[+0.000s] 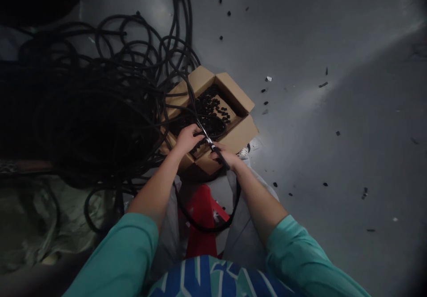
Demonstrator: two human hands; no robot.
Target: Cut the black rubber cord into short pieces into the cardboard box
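Note:
My left hand (pixel 188 138) is closed in a pinch over the near left side of an open cardboard box (pixel 237 93). Its fingertips appear to grip black hose (pixel 199 133), though the dim light blurs the exact hold. Close beside it, my right hand (pixel 227 156) is wrapped around a scissors-like tool (pixel 213 147) with bright metal blades and a black handle. The blades point up and left over the box, near my left fingertips. Inside the box lie many short black cut pieces (pixel 213 106). A loop of black hose (pixel 213 230) hangs below my hands, between my legs.
A big tangle of black hose (pixel 133 61) covers the floor on the left, with strands crossing the box's left flaps. Small black scraps (pixel 266 103) are scattered over the grey floor (pixel 320 132). Something red (pixel 202 219) lies between my legs. Crumpled pale sheeting (pixel 70 217) sits lower left.

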